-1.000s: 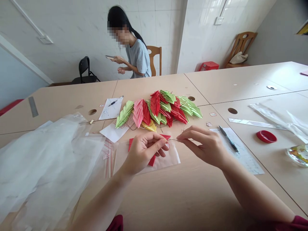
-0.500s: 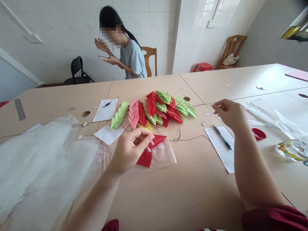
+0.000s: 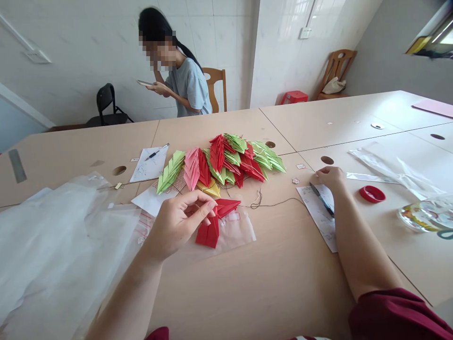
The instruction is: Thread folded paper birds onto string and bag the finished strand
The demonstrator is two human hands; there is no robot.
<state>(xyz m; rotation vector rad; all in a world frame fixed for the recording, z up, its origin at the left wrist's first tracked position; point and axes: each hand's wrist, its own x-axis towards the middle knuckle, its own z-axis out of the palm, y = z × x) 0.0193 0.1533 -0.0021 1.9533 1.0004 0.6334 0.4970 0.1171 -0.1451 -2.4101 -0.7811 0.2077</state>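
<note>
My left hand [image 3: 186, 219] is pinched, thumb against fingers, above a red folded-paper piece [image 3: 208, 231]. Whatever the pinch may hold is too small to make out. Beneath the red paper lies a clear plastic bag [image 3: 244, 231]. My right hand [image 3: 331, 179] has its fingers closed at the top of a white paper slip [image 3: 323, 231], beside a pen [image 3: 322, 200]; its fingertips hide anything between them. Beyond my left hand, red, pink and green folded-paper strings [image 3: 230, 160] are heaped, with a yellow piece [image 3: 211, 189] below. A dark thread [image 3: 274, 205] trails rightward.
Large translucent plastic bags [image 3: 63, 245] cover the table's left side. On the right are a red ring [image 3: 372, 194], a clear round container [image 3: 424, 217] and a plastic wrapper [image 3: 392, 165]. Across the table, a person [image 3: 191, 85] holds a phone [image 3: 145, 83].
My right hand has moved down and slightly left towards the paper slip. My left hand stays near the red paper. The person opposite has brought a raised hand to the head.
</note>
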